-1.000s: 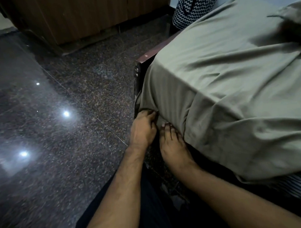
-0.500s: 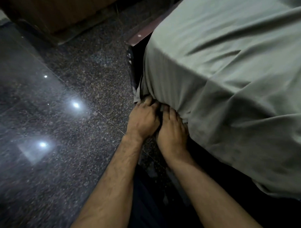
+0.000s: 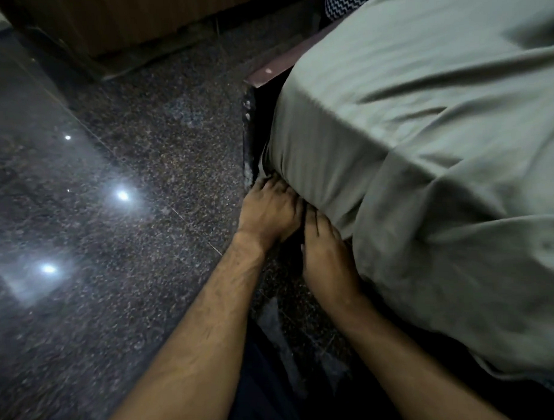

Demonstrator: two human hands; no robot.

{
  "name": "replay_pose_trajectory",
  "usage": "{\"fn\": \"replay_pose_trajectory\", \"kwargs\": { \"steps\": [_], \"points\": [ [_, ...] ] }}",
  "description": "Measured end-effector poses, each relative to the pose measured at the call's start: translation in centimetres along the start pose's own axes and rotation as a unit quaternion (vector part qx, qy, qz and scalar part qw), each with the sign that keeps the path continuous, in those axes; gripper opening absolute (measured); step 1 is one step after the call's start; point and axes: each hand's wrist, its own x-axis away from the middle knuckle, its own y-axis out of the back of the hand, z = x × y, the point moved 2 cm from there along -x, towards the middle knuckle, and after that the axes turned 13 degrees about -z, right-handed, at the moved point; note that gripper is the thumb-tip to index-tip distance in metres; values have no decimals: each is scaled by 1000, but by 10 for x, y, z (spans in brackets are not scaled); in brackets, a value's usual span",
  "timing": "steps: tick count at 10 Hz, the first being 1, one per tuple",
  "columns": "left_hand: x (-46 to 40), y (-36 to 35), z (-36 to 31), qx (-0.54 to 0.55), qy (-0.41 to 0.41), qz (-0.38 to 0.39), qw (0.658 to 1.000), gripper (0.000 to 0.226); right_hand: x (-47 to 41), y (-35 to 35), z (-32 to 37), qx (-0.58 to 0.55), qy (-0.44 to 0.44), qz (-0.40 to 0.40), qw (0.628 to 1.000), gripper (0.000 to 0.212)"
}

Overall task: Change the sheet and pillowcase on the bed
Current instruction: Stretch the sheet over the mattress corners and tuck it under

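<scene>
Since the earlier frames both hands have crept up from the floor and closed in on each other at the bed's corner, and the view has swung in closer. Now the left hand [image 3: 269, 207] lies flat-backed against the lower edge of the sheet [image 3: 424, 135], its fingertips buried in the fold where the cloth meets the dark bed frame [image 3: 250, 122]; the right hand [image 3: 326, 255] sits just beside it, fingers straight and pressed under the hanging cloth. Neither seems to pinch anything, though the fingertips are hidden, so a light grip there cannot be ruled out.

Judging by this, the step in hand is tucking the corner under the mattress. To do it well, the palms should stay flat and slide deep along the frame, pulling the slack down first so the loose pleat at the corner lies in one clean fold instead of bunching.

Pale grey-green and thin, the sheet has a faint woven stripe; it drapes softly, with long diagonal creases across the top and a loose flap hanging along the near side. Below, the floor [image 3: 113, 247] is polished dark speckled stone, throwing back bright spots of light. A wooden cabinet [image 3: 137, 20] stands beyond, and a zigzag-patterned fabric [image 3: 344, 3] shows at the bed's far end.
</scene>
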Motion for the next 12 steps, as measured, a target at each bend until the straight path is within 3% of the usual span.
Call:
{"fn": "replay_pose_trajectory", "kwargs": {
  "steps": [1, 2, 3, 4, 6, 7, 8, 9, 10, 11, 12],
  "points": [
    [-9, -8, -3, 42, 39, -7, 998, 27, -20, 1, 6, -64, -23, 63, 996, 44],
    [-12, 17, 0, 82, 42, 46, 995, 34, -34, -1, 6, -128, -42, 102, 986, 37],
    [1, 29, 9, 96, 61, 38, 993, 25, -27, 11, 7, -165, -47, 137, 976, 45],
    [18, 46, 19, 110, 118, -30, 987, 33, -17, 26, 11, -87, -39, 149, 984, 63],
    [29, 51, 36, 83, 159, -179, 967, 28, -29, 54, 23, -72, -88, 109, 988, 28],
    [30, 32, 33, 157, 154, -130, 967, 45, -30, 58, 27, -81, -108, 112, 984, 29],
    [26, 15, 28, 237, 180, -134, 945, 41, -26, 67, 39, -94, -110, 109, 983, 26],
    [22, 4, 27, 302, 258, -121, 910, 38, -28, 80, 51, -132, -84, -3, 988, 22],
    [26, 4, 29, 221, 266, -115, 931, 43, -44, 59, 43, -220, -59, -46, 973, 34],
    [38, 5, 45, 220, 234, -103, 941, 43, -49, 17, 34, -251, -9, -39, 967, 48],
    [46, 7, 61, 226, 186, -87, 952, 43, -39, -4, 39, -213, 35, -22, 976, 59]
  ]
}}
